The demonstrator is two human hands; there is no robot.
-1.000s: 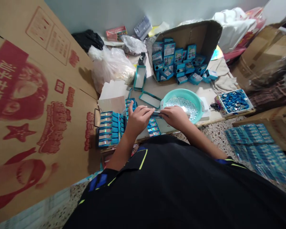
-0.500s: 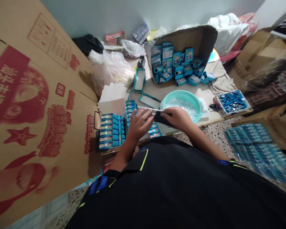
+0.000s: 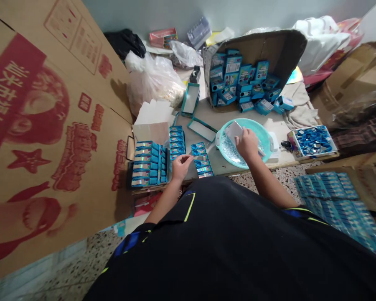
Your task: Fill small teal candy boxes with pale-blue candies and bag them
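My right hand point(image 3: 247, 144) is closed on a flat white rectangular piece point(image 3: 236, 130), held tilted inside a turquoise basin point(image 3: 271, 144). Small pale pieces point(image 3: 230, 152) lie in the basin, around and below the flat piece. My left hand point(image 3: 180, 168) has its thumb and fingers pinched together; whatever they grip is too small to make out. It is between two columns of small blue boxes, the left column point(image 3: 177, 140) and the right column point(image 3: 202, 159). More blue boxes point(image 3: 147, 164) stand in rows to its left.
A tilted carton point(image 3: 288, 46) holds many blue boxes at the back. Shallow teal-edged trays point(image 3: 202, 129) lie on the table. To the right is a white tray of blue round pieces point(image 3: 315, 140). A large printed carton point(image 3: 90, 175) walls off the left side.
Both hands were together on the flat piece in front of me. The right hand has carried it right into the basin; the left has let go and lowered toward the small boxes.
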